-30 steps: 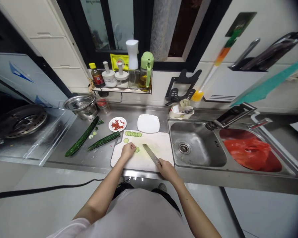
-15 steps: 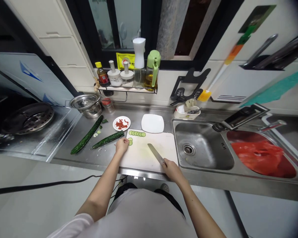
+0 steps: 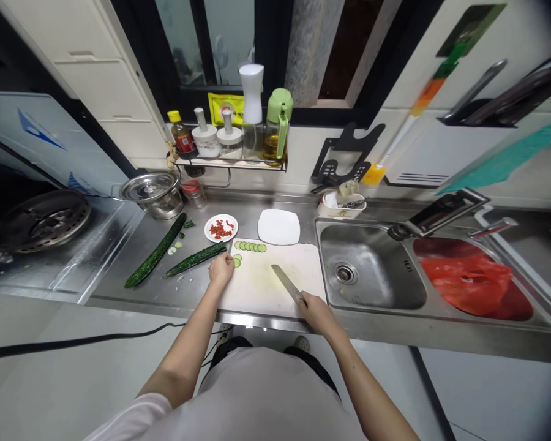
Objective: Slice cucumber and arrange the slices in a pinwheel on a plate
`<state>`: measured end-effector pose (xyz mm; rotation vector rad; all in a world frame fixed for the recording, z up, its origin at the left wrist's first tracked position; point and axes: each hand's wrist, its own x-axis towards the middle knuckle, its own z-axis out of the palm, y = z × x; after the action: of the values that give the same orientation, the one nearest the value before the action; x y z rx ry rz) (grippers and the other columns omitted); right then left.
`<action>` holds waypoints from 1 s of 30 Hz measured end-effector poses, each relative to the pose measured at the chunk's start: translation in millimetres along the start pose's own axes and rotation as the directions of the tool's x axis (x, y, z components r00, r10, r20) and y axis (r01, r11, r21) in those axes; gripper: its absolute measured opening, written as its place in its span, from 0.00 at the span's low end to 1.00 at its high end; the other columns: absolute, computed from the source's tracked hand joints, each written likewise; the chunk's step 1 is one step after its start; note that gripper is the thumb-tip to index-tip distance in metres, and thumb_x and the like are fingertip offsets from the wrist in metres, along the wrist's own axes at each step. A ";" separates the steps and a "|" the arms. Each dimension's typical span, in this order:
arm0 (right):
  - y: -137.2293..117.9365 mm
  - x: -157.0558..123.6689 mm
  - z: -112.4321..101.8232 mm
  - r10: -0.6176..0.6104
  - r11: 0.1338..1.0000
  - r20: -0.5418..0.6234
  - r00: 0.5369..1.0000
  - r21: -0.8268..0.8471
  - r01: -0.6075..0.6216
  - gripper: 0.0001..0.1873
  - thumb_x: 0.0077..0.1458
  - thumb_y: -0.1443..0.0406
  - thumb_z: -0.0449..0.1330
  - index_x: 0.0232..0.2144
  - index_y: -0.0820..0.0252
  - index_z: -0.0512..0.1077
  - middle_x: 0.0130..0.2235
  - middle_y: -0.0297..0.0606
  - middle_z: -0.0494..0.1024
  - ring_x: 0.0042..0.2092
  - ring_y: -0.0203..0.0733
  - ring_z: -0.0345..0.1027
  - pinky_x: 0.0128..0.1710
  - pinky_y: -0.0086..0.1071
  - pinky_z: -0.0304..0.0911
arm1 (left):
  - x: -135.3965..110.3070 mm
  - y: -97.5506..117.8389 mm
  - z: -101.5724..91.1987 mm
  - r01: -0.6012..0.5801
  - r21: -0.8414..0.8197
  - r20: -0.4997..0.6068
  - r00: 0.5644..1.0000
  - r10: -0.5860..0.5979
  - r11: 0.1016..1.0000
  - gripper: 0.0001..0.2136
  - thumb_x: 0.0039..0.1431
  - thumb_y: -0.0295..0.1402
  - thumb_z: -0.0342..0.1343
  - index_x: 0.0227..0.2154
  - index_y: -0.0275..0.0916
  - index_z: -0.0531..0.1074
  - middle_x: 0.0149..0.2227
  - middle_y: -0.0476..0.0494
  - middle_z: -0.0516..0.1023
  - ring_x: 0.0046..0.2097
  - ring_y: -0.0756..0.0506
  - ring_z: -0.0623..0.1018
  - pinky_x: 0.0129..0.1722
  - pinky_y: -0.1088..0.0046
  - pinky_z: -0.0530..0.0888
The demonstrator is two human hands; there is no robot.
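My right hand (image 3: pixel 316 311) grips the handle of a kitchen knife (image 3: pixel 285 282); its blade lies low over the white cutting board (image 3: pixel 266 294), pointing away and to the left. At the board's left edge, my left hand (image 3: pixel 221 269) is closed with its fingers curled, right beside a few cucumber slices (image 3: pixel 237 261). Whatever its fingertips pinch is hidden. Farther up the board lies a row of overlapping cucumber slices (image 3: pixel 250 247). A cut cucumber (image 3: pixel 195 260) rests just left of the board, and a whole cucumber (image 3: pixel 155 252) lies beyond it.
Behind the board stand a small plate of chopped red pieces (image 3: pixel 221 228) and a white square plate (image 3: pixel 279 227). The sink (image 3: pixel 371 269) is on the right, a red bag (image 3: pixel 468 285) in its second basin. A lidded steel pot (image 3: pixel 152 193) stands back left, below a condiment shelf (image 3: pixel 232 164).
The whole scene has shifted slightly left in view. My left hand's fingers look a little more curled beside the slices; the knife keeps nearly the same place over the board.
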<state>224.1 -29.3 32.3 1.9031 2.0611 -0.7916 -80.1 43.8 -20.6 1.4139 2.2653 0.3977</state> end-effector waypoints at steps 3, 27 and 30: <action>0.4 0.1 0.6 -0.001 1.000 -0.003 1.000 -0.004 0.001 0.13 0.64 0.63 0.47 0.42 0.60 0.69 0.42 0.44 0.77 0.43 0.42 0.70 0.35 0.30 0.50 | -0.2 7.6 0.2 -0.047 -0.009 -0.032 0.998 0.046 0.999 0.10 0.56 0.33 0.53 0.39 0.43 0.75 0.38 0.44 0.79 0.43 0.44 0.76 0.41 0.72 0.66; 8.2 -3.7 11.5 0.040 0.999 -0.019 0.999 0.021 -0.039 0.15 0.64 0.63 0.44 0.44 0.58 0.68 0.43 0.44 0.78 0.44 0.43 0.71 0.36 0.30 0.54 | 21.2 92.2 33.0 -0.346 0.100 0.044 0.938 0.344 0.933 0.11 0.56 0.29 0.52 0.41 0.41 0.75 0.42 0.39 0.76 0.47 0.40 0.73 0.47 0.66 0.64; 8.6 -3.5 11.5 0.037 0.999 -0.027 0.999 0.023 -0.037 0.15 0.64 0.63 0.44 0.44 0.57 0.68 0.43 0.44 0.78 0.44 0.43 0.71 0.36 0.30 0.54 | 16.7 90.7 31.7 -0.308 0.014 0.040 0.951 0.307 0.951 0.09 0.57 0.28 0.50 0.38 0.42 0.74 0.39 0.43 0.78 0.43 0.43 0.74 0.45 0.68 0.65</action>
<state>230.7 -38.3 22.5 1.9691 2.0349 -0.7874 -0.3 98.8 -9.9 1.7770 2.0253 0.4410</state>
